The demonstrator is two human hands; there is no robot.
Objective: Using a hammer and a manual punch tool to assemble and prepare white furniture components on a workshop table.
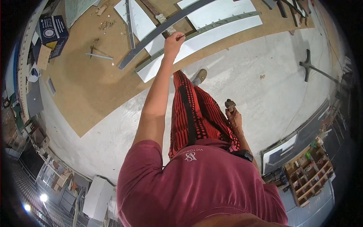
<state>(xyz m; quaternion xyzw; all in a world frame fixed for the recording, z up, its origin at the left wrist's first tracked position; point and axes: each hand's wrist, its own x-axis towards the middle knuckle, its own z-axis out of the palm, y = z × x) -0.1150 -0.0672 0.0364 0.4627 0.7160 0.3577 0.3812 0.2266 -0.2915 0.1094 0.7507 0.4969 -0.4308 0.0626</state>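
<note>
The left hand (173, 46) pinches its fingers closed, on what I cannot tell, just beside a long olive-green, metal-looking studded strip (227, 21), the right hand (235, 118) grips a blocky brown object (230, 103), and this seems positioning, calling for steadiness

At the top of the frame, white panels (219, 13), a dark grey bar (159, 32) and an olive-green strip (230, 19) speckled darker along its length show against a tan-brown board (90, 87), with a navy box (53, 29) marked in white and yellow at upper left. Red and black trousers (180, 108), patterned with stripes and dots, occupy the centre above a maroon shirt (196, 181) bearing a white print (191, 156), and the floor (264, 64) is pale grey. A white cabinet (98, 198) stands at lower left and a honey-brown compartmented tray (314, 178) at lower right.
</note>
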